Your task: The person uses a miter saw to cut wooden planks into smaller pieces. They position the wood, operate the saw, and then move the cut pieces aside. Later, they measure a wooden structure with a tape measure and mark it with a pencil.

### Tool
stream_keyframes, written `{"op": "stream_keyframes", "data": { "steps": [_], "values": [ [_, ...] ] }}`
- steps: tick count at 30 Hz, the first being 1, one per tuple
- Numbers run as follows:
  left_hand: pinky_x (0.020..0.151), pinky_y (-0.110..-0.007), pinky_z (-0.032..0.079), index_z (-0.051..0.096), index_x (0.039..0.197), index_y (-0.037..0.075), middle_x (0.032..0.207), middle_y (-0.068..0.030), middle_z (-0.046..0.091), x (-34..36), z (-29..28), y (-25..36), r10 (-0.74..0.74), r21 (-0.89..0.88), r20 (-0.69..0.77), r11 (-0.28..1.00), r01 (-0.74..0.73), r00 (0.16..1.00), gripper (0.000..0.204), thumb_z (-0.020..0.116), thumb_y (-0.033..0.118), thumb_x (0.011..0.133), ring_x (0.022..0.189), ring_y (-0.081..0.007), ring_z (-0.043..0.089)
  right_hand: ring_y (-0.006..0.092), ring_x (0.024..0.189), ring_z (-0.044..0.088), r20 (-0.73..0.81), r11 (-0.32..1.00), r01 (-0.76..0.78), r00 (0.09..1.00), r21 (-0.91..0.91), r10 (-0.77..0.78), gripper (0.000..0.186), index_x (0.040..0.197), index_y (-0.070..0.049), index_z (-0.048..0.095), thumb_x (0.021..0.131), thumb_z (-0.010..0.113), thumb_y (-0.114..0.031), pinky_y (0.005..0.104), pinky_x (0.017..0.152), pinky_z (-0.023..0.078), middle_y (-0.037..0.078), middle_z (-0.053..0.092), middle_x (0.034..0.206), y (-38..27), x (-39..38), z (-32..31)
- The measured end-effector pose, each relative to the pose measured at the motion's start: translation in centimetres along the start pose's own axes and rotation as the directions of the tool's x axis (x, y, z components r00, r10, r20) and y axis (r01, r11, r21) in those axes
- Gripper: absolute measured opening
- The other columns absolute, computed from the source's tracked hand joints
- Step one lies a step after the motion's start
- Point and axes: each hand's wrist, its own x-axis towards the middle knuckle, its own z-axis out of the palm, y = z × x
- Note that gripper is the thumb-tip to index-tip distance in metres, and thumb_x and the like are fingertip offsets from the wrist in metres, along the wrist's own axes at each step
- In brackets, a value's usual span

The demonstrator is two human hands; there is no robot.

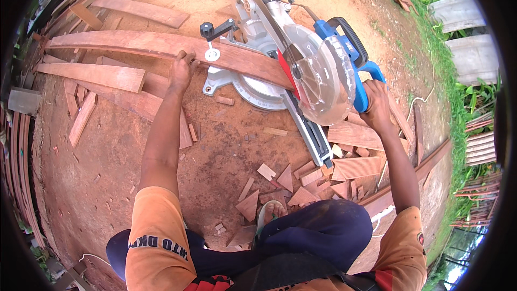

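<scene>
Left hand pressed flat on the long plank lying across the mitre saw — right hand wrapped round its blue handle, blade seemingly above the wood, offcuts heaped below the saw.

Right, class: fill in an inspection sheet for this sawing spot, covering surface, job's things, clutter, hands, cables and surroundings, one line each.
Surface: bare reddish dirt ground, dusted with sawdust.
Job's things: mitre saw on the ground; a long reddish plank lies across its base.
Clutter: triangular wood offcuts near a sandalled foot; loose boards on the left.
Hands: left hand presses on the plank; right hand has its grip on the blue saw handle.
Cables: a pale cord runs along the ground on the right.
Surroundings: grass and concrete rings on the right.
</scene>
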Motion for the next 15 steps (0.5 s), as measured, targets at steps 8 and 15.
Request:
{"op": "stream_keyframes", "data": {
  "steps": [8,15],
  "values": [
    [0.077,-0.046,0.055,0.074,0.113,0.008,0.101,-0.0118,0.066,0.0,0.5,-0.9,0.033,-0.010,-0.007,0.999,-0.033,0.999,0.031,0.079,0.021,0.086,0.090,-0.0338,0.069,0.0338,0.101,0.057,0.017,1.000,-0.006,1.000,-0.007,0.006,0.036,0.096,-0.008,0.063,0.064,0.078,-0.002,0.0456,0.090,0.040,0.011,0.059,0.095,0.1,0.3,0.1],
    [0.081,-0.047,0.055,0.073,0.115,0.008,0.103,-0.0127,0.064,0.1,0.5,-1.0,0.013,-0.008,0.026,1.000,-0.013,1.000,0.030,0.077,0.022,0.088,0.094,-0.0358,0.068,0.0344,0.100,0.057,-0.017,1.000,0.010,1.000,0.003,-0.010,0.034,0.097,-0.007,0.064,0.066,0.078,-0.003,0.0458,0.090,0.040,0.012,0.060,0.095,0.1,0.5,0.3]
  ]
}}
